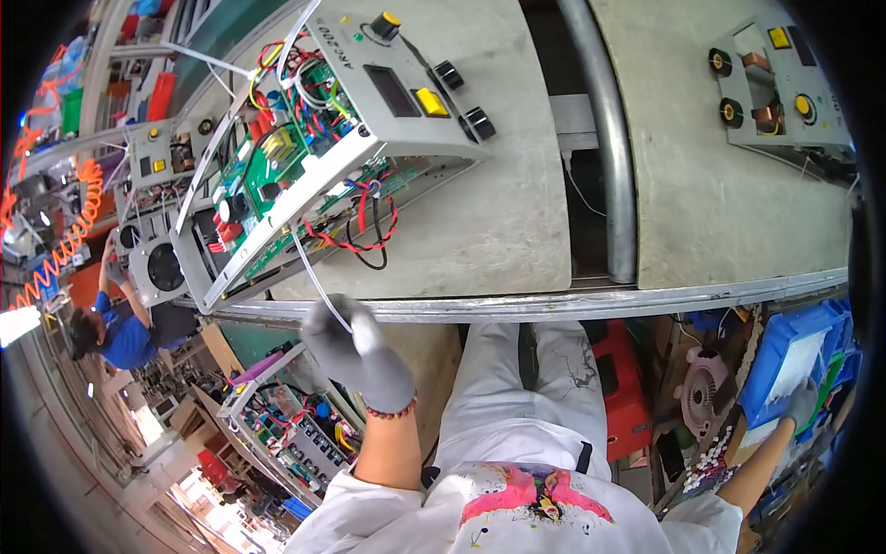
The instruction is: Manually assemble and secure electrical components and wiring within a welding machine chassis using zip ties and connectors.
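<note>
My left hand, in a grey glove, is closed on a white cable tie. The strip runs up from the fingers to the wiring at the lower edge of an open machine. That machine has a grey front panel with a small dark display and yellow and black knobs. Green circuit boards and coloured wires show inside its frame. Red and black twisted wires hang out beside the tie. Far to the right, my right hand, also gloved, is at a blue bin; its fingers are too small to make out.
A metal rail edges the workbench before me. Another machine stands at the far right. Below the bench are a red stool, a pink fan and another opened unit. A co-worker is at the left.
</note>
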`<state>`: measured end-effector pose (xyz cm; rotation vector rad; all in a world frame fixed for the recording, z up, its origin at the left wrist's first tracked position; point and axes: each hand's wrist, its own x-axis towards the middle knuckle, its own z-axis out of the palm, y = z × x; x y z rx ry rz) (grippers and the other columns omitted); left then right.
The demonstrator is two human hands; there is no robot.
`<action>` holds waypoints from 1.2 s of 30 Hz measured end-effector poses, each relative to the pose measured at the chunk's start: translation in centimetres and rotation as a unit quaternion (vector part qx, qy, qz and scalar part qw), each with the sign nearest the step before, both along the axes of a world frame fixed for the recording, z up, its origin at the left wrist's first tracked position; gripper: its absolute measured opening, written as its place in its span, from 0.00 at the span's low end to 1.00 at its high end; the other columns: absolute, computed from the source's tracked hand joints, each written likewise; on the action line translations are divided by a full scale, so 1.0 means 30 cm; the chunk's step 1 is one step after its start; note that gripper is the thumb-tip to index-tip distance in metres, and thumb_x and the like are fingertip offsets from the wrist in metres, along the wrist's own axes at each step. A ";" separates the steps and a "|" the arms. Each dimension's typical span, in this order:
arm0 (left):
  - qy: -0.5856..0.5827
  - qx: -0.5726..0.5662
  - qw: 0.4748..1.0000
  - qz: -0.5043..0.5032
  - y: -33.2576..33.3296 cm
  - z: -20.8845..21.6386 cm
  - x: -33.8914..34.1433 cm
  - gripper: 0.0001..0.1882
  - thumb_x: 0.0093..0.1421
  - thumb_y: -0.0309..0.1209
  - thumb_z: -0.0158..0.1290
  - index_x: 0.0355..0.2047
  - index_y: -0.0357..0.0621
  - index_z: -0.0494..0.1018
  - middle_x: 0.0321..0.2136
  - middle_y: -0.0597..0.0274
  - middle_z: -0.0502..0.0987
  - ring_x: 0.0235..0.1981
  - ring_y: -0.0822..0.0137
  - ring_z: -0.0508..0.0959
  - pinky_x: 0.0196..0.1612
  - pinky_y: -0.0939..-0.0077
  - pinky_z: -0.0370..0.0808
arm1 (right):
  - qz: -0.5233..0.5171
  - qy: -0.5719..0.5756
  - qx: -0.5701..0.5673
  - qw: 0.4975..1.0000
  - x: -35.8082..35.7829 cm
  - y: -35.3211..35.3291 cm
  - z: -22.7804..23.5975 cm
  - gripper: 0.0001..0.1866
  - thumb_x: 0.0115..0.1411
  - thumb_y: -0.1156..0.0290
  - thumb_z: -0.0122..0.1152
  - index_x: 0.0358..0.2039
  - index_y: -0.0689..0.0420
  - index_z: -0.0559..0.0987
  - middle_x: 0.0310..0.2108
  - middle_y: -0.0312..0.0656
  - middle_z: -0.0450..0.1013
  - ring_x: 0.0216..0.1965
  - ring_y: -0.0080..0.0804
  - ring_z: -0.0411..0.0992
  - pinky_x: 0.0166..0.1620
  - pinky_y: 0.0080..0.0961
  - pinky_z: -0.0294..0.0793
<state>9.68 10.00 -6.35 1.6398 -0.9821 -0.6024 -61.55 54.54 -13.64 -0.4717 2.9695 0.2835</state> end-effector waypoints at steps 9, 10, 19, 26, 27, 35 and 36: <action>-0.053 -0.002 0.992 -0.115 -0.191 -0.165 -0.097 0.17 0.58 0.30 0.58 0.45 0.36 0.71 0.33 0.65 0.73 0.29 0.78 0.68 0.33 0.82 0.66 | 0.049 -0.012 0.050 0.997 -0.137 -0.008 0.119 0.21 0.60 0.67 0.47 0.50 0.65 0.74 0.39 0.49 0.76 0.37 0.45 0.72 0.45 0.33 0.69; -0.031 -0.035 0.994 -0.097 -0.195 -0.180 -0.128 0.11 0.60 0.27 0.53 0.42 0.37 0.73 0.28 0.61 0.74 0.28 0.71 0.69 0.34 0.76 0.67 | 0.053 0.016 0.023 0.998 -0.131 -0.007 0.130 0.20 0.61 0.68 0.48 0.49 0.65 0.74 0.41 0.50 0.76 0.41 0.46 0.73 0.47 0.33 0.69; -0.154 -0.001 0.979 -0.134 -0.209 -0.137 -0.124 0.10 0.57 0.27 0.49 0.37 0.33 0.73 0.26 0.53 0.74 0.31 0.58 0.73 0.39 0.66 0.68 | 0.024 0.046 -0.060 0.997 -0.138 -0.003 0.072 0.16 0.58 0.65 0.49 0.43 0.59 0.77 0.40 0.51 0.76 0.42 0.40 0.75 0.46 0.34 0.70; 0.385 -0.071 0.888 -0.240 -0.244 -0.180 -0.102 0.22 0.65 0.47 0.43 0.33 0.38 0.71 0.21 0.64 0.68 0.23 0.71 0.67 0.29 0.75 0.63 | -0.054 0.180 -0.247 0.951 -0.004 -0.092 0.126 0.20 0.58 0.63 0.51 0.46 0.64 0.75 0.39 0.54 0.76 0.39 0.49 0.74 0.43 0.39 0.69; 0.393 -0.073 0.883 -0.246 -0.251 -0.191 -0.097 0.22 0.65 0.47 0.43 0.33 0.38 0.71 0.21 0.64 0.68 0.23 0.71 0.67 0.29 0.75 0.63 | -0.084 0.215 -0.254 0.939 0.052 -0.152 0.178 0.20 0.59 0.65 0.52 0.48 0.63 0.75 0.39 0.52 0.76 0.39 0.47 0.74 0.44 0.37 0.70; 0.351 -0.049 0.881 -0.312 -0.280 -0.249 -0.080 0.28 0.64 0.55 0.43 0.30 0.39 0.69 0.19 0.64 0.65 0.27 0.68 0.66 0.35 0.71 0.62 | 0.095 -0.209 -0.549 0.804 1.011 -0.923 0.270 0.15 0.63 0.68 0.49 0.46 0.62 0.74 0.34 0.38 0.69 0.31 0.25 0.68 0.34 0.20 0.68; 0.375 -0.075 0.850 -0.362 -0.287 -0.240 -0.069 0.24 0.64 0.51 0.46 0.31 0.38 0.70 0.20 0.64 0.66 0.28 0.66 0.67 0.36 0.69 0.63 | 0.016 -0.332 -0.565 0.755 1.167 -1.024 0.218 0.14 0.62 0.69 0.49 0.45 0.62 0.75 0.29 0.34 0.67 0.28 0.21 0.66 0.30 0.16 0.65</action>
